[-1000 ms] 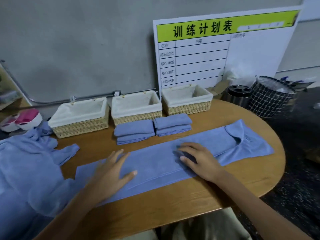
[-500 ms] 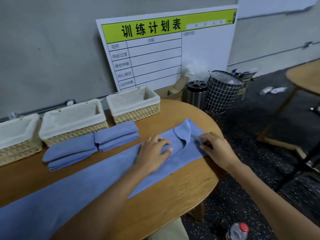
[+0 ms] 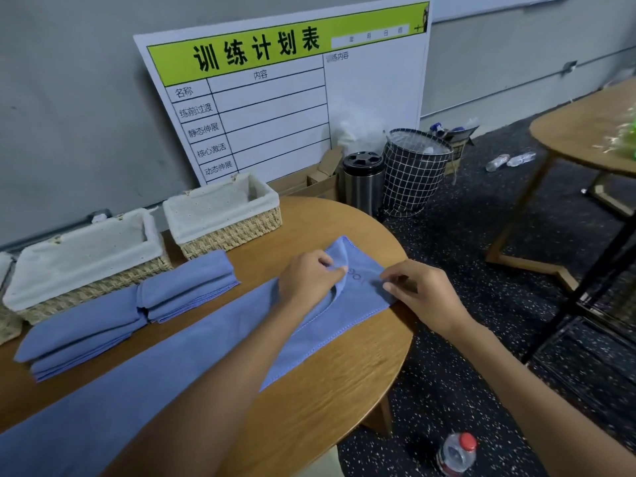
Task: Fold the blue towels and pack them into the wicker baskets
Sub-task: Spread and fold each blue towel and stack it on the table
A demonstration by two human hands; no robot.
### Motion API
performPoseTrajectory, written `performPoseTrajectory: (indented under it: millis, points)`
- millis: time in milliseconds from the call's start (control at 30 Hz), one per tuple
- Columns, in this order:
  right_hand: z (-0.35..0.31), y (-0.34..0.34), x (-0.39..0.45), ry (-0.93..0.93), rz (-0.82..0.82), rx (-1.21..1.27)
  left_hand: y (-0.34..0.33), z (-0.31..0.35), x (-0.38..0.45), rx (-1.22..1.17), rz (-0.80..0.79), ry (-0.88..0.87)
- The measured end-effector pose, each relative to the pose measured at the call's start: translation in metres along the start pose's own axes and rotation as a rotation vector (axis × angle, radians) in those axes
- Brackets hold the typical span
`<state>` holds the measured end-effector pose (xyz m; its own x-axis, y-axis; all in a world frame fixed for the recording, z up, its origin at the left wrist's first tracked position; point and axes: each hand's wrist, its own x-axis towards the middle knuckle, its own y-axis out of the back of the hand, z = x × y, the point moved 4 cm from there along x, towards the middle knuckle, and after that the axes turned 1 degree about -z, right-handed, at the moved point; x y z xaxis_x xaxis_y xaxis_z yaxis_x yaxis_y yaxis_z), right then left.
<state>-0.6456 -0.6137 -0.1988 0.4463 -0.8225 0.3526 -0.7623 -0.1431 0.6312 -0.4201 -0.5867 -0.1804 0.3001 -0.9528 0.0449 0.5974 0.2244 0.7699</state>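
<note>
A long blue towel [image 3: 144, 383], folded lengthwise, stretches across the round wooden table [image 3: 330, 383] from the lower left to the right edge. My left hand [image 3: 308, 282] pinches the rumpled flap near the towel's right end. My right hand [image 3: 421, 294] pinches the towel's right edge at the table's rim. Two folded blue towels [image 3: 187, 284] [image 3: 82, 330] lie side by side behind the long one. Two white-lined wicker baskets [image 3: 225, 232] [image 3: 86, 287] stand along the back; I see nothing in them. A sliver of a third basket [image 3: 7, 321] shows at the left edge.
A training-plan board [image 3: 289, 98] leans on the wall behind the baskets. A steel bin [image 3: 363, 180] and a checked hamper [image 3: 413, 173] stand on the floor right of the table. A plastic bottle [image 3: 456, 454] lies on the floor. Another wooden table [image 3: 585, 132] is at the far right.
My view has swung right. Both hands slid from the middle of the towel to its right end, and their fingers now pinch the fabric there.
</note>
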Motion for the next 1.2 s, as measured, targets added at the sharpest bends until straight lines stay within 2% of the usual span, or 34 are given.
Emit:
performPoseTrajectory:
  millis: [100, 167, 233, 400, 600, 733, 900, 1000, 1100, 1200]
  points:
    - [0.007, 0.009, -0.006, -0.014, -0.002, -0.020, -0.007, 0.005, 0.004, 0.183, 0.040, -0.058]
    - [0.009, 0.011, -0.008, -0.013, -0.005, -0.029, -0.006, 0.000, 0.008, 0.201, 0.057, -0.053]
    - [0.010, 0.010, -0.009, -0.024, 0.002, -0.016, -0.007, -0.004, 0.013, 0.124, 0.047, -0.035]
    - [0.010, 0.009, -0.006, -0.066, -0.009, 0.054, -0.012, 0.008, 0.017, -0.256, -0.036, -0.060]
    - [0.009, 0.011, -0.001, -0.119, 0.012, 0.134, -0.022, 0.053, 0.013, -0.404, -0.170, -0.201]
    - [0.000, 0.014, -0.001, -0.150, 0.015, 0.242, -0.030, 0.077, 0.021, -0.427, -0.247, -0.097]
    - [-0.001, 0.011, 0.002, -0.261, 0.053, 0.438, -0.041, 0.086, 0.020, -0.454, -0.534, 0.051]
    - [0.010, 0.005, 0.006, -0.336, 0.096, 0.392, -0.038, 0.073, 0.028, -0.428, -0.473, -0.039]
    - [0.016, 0.003, 0.010, -0.365, 0.128, 0.389, -0.034, 0.060, 0.041, -0.148, -0.368, -0.333]
    - [0.014, 0.005, 0.012, -0.342, 0.149, 0.418, -0.039, 0.050, 0.048, 0.010, -0.428, -0.494]
